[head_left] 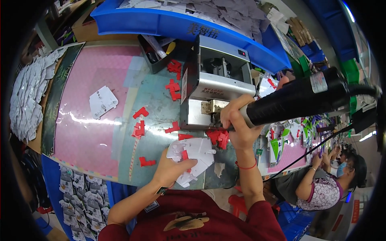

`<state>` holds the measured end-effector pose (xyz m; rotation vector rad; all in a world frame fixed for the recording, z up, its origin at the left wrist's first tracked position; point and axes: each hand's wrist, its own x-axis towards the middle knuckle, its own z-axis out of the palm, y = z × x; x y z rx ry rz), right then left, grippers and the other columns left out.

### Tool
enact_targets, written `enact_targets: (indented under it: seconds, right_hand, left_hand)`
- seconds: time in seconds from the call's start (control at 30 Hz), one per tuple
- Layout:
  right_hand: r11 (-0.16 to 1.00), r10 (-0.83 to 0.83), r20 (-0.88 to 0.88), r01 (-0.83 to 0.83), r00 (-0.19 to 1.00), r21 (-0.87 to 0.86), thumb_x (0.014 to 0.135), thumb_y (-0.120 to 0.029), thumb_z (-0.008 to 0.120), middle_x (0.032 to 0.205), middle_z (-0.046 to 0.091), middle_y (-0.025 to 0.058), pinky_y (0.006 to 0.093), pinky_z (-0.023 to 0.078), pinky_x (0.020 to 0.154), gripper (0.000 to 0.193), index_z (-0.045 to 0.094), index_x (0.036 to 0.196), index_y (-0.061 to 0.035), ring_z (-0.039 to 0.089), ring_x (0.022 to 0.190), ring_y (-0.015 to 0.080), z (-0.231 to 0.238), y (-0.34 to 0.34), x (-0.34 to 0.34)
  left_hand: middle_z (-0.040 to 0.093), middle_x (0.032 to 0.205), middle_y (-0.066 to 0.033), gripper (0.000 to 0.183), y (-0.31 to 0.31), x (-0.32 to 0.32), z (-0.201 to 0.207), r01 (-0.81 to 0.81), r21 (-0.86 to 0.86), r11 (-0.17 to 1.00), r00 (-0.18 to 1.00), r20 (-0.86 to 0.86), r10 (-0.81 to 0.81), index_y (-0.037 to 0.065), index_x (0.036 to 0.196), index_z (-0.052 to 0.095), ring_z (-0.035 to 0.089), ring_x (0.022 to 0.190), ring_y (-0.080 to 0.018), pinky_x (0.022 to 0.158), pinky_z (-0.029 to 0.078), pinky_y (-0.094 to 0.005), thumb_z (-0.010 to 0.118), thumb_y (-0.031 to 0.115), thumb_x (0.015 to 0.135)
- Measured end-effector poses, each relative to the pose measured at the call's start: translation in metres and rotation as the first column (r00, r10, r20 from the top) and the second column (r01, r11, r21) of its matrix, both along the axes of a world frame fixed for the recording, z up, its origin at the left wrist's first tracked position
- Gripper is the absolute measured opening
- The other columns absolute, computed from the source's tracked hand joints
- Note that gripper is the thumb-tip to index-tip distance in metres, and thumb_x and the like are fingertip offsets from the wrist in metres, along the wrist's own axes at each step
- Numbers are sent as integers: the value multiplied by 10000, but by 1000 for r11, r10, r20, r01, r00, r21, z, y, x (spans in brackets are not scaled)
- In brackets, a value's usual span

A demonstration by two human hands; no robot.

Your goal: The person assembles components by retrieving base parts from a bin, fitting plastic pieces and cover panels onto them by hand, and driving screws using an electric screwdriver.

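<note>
My left hand (172, 170) grips a white plastic shell part (201, 150) near the table's front edge. The thumb of that hand lies across the part, beside a small red plastic piece (185, 155) set on it. A thick black electric screwdriver (297, 98) is in my right hand (242, 130), whose fingers wrap its front end. It slants down to the left, toward the brassy outlet (211, 107) of a metal screw feeder (223, 84). My fingers hide its tip, so contact with the outlet cannot be made out. Loose red plastic pieces (219, 137) lie between my hands.
More red pieces (140, 112) are scattered over the table mat (157, 100). One white part (103, 101) rests on the pink sheet at left. White parts fill a blue bin (140, 22) behind and a crate (82, 197) below left. A co-worker (321, 188) sits at right.
</note>
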<state>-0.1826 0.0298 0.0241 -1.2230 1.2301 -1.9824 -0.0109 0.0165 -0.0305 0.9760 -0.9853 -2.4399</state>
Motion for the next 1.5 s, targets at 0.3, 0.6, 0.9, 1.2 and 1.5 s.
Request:
enact_targets:
  seconds: [0.3,0.6,0.9,1.2,1.5]
  right_hand:
    - [907,420,249,-404,873,-116,691,-43,654,608,524,83,258,413,509,169,503,752,2,516,528,166,11,38,30]
    - [858,514,210,-496,832,-136,684,-29,691,619,548,58,298,429,521,273,554,910,-98,544,556,184,2,53,41]
    - [866,499,116,-499,859,-34,656,-102,719,593,544,67,306,424,522,191,550,741,-72,534,543,187,1,57,40]
    - [979,166,289,-123,943,-160,795,-250,602,562,379,-6,247,354,397,275,508,971,-61,384,411,102,-11,63,50]
    - [948,-306,514,308,802,83,854,-393,494,759,456,29,240,356,543,379,464,875,-17,416,588,105,-47,83,3]
  left_hand:
    - [582,939,-96,423,-4,-2,5,-46,49,998,999,14,45,-7,1056,493,580,833,-177,727,470,-293,625,-37,655]
    - [581,936,-89,419,0,-3,15,-44,96,994,999,9,43,-4,1054,497,576,836,-176,735,462,-295,621,-43,655]
    - [587,822,-65,343,-1,-3,10,-15,39,999,1000,-26,16,-17,977,522,570,704,-129,614,463,-249,641,-22,656]
    - [597,838,-68,364,11,2,6,-78,-60,995,997,21,79,-24,1004,527,574,707,-117,616,468,-238,652,-6,663]
    - [581,1001,-95,541,6,20,22,20,34,999,990,-144,-15,-8,1186,455,571,852,-133,705,475,-250,627,-39,674]
